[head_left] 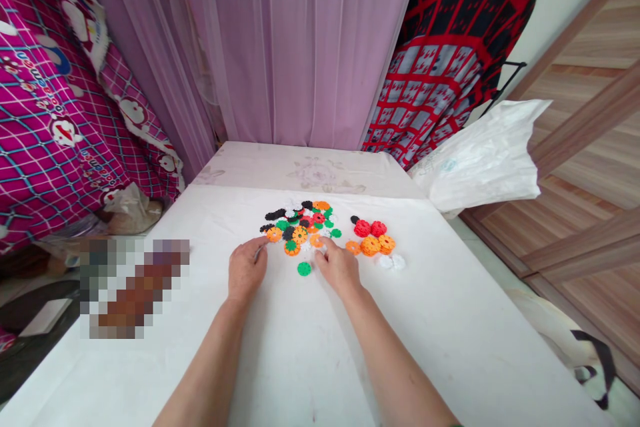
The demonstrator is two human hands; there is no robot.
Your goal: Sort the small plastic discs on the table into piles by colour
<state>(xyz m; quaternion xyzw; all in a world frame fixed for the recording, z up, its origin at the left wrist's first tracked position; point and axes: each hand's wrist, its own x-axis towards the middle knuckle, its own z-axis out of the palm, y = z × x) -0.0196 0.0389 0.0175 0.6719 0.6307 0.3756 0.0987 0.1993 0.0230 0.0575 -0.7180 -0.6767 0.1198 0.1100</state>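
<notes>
A loose pile of toothed plastic discs [299, 234] in black, white, green, red and orange lies mid-table. At its left edge is my left hand [245, 270], fingers bent and closed, tips against an orange disc [274, 234]; what lies between thumb and fingers is too small to make out. My right hand [341, 267] reaches in from the right, thumb and forefinger closed at the rim of another orange disc [315, 240]. A single green disc [304, 269] lies between the hands. To the right sit grouped red discs [363, 227], orange discs [371, 245] and white discs [393, 261].
A white cloth covers the table [310, 347]. A white plastic bag [480, 153] stands off its right edge, near a red and black patterned cloth [425, 67]. Purple curtains [310, 47] hang behind. At the left is a blurred patch [143, 287] on the table.
</notes>
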